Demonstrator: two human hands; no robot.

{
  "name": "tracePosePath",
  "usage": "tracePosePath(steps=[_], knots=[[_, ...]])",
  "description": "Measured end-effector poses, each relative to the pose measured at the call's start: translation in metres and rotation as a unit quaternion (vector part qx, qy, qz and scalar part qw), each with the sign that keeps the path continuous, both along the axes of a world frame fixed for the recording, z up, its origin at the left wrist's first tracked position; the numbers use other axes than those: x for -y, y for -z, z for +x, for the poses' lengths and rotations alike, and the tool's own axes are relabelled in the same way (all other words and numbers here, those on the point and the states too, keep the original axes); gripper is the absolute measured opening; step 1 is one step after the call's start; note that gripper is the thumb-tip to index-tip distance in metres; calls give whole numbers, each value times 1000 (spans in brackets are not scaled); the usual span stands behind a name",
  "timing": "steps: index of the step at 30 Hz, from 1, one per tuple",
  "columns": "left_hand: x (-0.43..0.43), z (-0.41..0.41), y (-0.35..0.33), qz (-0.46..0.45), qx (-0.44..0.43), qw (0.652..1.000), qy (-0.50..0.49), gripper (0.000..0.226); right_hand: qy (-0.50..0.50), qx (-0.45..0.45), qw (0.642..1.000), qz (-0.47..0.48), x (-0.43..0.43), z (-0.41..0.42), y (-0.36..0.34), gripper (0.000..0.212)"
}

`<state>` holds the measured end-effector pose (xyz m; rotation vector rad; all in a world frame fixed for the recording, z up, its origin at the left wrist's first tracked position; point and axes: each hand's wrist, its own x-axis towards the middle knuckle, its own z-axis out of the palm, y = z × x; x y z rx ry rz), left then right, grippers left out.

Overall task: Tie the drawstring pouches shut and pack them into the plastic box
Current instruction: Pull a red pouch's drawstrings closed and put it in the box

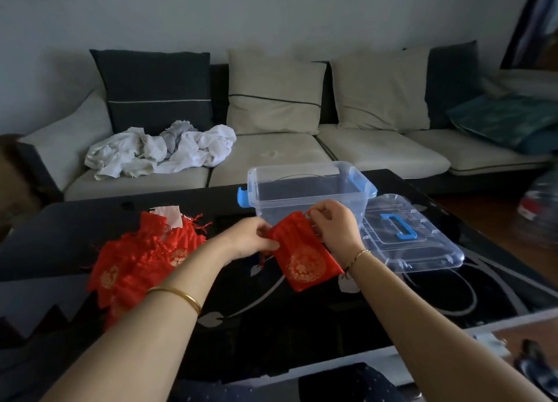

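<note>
Left hand: the mouth's left edge is pinched.
Right hand: the mouth's far corner is pinched.
Pouch: held over the tabletop, just before the plastic box; long axis slanted, mouth far-left, base near-right.

- My left forearm covers part of the pile of red pouches; I can't count them.
- The held red pouch, left hand and right hand hide the plastic box's near lower wall.
- A blurred object on the floor is cut by the right edge; I can't identify it.
</note>
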<state>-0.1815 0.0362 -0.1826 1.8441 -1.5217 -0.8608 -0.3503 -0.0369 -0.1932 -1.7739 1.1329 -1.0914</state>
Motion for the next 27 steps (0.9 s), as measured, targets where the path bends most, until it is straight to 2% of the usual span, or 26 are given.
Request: tracePosePath(steps=[4,12,21,26,27], knots=[[-2,21,15,-37,13,998,-41,10,41,3,999,26,-9,12,2,21],[-22,57,17,-99,68,990,-78,18,101,-108,988,-37,-32,37,-5,14],[-42,72,9,-124,124,968,-179,21,104,-190,975,-53,-35,58,-9,22],[-42,90,16,-125,132,955,-234,28,99,-191,976,-32,-17,78,1,7],[-42,94,18,-124,133,954,-238,29,96,-192,976,-33,-16,80,3,10]])
